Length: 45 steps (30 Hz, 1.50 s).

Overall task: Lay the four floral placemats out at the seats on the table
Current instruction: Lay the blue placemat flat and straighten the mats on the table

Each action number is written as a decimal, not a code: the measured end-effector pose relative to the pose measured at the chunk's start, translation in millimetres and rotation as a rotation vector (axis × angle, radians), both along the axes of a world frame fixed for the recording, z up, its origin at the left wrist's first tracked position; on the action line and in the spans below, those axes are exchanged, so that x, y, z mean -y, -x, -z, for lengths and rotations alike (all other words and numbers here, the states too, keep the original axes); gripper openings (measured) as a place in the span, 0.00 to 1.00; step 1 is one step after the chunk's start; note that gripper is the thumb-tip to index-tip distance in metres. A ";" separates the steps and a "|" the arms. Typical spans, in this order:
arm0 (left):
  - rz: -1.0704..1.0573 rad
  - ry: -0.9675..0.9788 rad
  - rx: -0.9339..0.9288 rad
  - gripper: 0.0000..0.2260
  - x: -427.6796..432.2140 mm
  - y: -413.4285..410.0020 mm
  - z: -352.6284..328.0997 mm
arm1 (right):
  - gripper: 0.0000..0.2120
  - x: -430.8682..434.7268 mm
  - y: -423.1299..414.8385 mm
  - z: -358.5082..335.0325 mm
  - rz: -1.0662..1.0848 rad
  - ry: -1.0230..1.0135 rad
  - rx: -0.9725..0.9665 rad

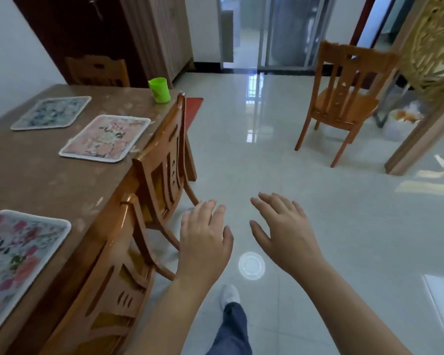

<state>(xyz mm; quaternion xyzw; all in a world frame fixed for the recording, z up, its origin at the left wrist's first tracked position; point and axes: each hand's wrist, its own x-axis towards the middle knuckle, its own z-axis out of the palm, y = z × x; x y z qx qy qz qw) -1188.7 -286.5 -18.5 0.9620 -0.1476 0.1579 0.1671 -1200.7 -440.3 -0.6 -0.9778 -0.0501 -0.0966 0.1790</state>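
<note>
Fingers (268,204) spread, placemats (105,138) on table (36,175), well apart

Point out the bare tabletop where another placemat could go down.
Widest bare stretch of the table: between the pink placemat and the near floral placemat, running left to the frame edge on this side of the blue placemat. Tighter at the far end, where the green cup stands near the corner.
</note>
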 end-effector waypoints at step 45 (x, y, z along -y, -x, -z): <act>-0.382 0.193 -0.026 0.16 80.3 -817.5 0.3 | 0.18 67.8 -871.5 -3.9 -0.343 0.028 0.050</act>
